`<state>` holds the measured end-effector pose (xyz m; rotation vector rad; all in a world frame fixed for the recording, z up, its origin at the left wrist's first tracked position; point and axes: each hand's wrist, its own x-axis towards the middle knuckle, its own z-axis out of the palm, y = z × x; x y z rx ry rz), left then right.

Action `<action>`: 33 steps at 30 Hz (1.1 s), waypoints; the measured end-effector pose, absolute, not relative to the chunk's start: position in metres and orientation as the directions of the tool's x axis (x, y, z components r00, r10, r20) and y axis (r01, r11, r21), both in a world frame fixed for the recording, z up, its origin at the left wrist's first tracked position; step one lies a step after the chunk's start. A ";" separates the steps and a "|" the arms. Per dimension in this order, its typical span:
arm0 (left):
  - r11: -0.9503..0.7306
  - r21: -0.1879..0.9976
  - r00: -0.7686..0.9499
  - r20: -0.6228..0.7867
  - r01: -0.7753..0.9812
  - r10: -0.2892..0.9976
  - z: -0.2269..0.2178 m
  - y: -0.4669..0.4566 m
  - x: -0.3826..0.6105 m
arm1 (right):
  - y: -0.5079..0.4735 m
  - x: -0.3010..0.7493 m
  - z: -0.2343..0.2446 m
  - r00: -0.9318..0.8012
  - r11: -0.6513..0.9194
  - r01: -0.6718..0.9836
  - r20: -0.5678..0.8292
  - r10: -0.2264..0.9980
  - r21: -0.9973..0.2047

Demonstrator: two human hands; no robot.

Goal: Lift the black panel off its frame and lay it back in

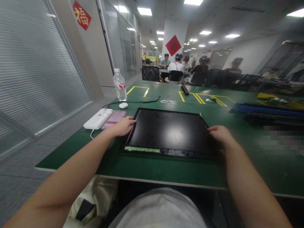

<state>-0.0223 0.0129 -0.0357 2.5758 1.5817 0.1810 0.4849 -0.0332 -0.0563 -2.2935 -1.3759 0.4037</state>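
A black flat screen panel (169, 131) lies on the green table (147, 166) in front of me, with a strip of greenish circuit board along its near edge. My left hand (123, 126) rests on the panel's left edge, fingers curled over the frame. My right hand (219, 133) grips the panel's right edge, fingers wrapped round it.
Left of the panel lie a phone (114, 118), a white power bank (98, 119), a white mouse-like object (123, 105) and a water bottle (119, 85). A black cable (142, 101) runs behind. Blue and black trays (268, 112) sit at right. Several people sit at far tables.
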 end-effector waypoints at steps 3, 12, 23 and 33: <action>-0.432 0.168 0.427 0.068 0.886 0.902 -0.036 0.012 -0.020 | -0.033 0.486 -0.058 0.477 -0.433 0.729 -0.061 0.877 -0.530; -0.316 0.301 0.302 0.093 0.900 0.949 -0.039 0.008 -0.015 | -0.030 0.486 -0.060 0.486 -0.431 0.715 -0.053 0.873 -0.550; -0.167 0.587 0.115 0.125 0.792 0.985 -0.047 0.015 -0.015 | -0.034 0.471 -0.050 0.504 -0.455 0.772 -0.010 0.864 -0.444; -0.086 0.944 0.009 0.087 0.317 0.996 -0.029 0.003 -0.002 | -0.035 0.467 -0.046 0.505 -0.470 0.783 -0.023 0.863 -0.407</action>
